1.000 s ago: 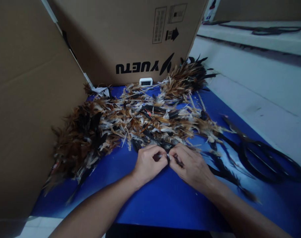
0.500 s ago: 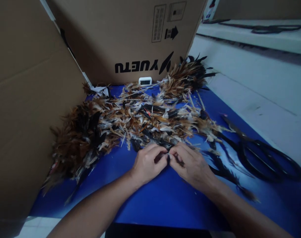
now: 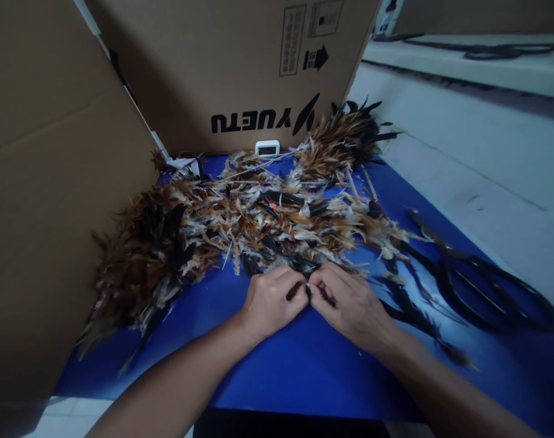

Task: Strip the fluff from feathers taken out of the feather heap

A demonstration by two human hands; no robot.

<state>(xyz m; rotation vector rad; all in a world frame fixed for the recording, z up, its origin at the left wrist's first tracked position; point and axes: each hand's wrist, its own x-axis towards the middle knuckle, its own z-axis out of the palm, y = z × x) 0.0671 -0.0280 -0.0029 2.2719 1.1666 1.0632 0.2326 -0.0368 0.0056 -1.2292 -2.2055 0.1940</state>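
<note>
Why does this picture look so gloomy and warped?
Head view: dim, bluish light, a dark shadow down the cardboard; head view: pale glare on the blue table at right; head view: scissors look stretched and soft near the edge, probably lens distortion.

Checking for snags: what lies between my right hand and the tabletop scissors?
Between the right hand and the scissors lie mostly dark feathers, in the head view.

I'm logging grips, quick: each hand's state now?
Left bare hand: closed, fingertips pinched; contents can't be told.
Right bare hand: closed, apparently pinching a tiny whitish piece.
</note>
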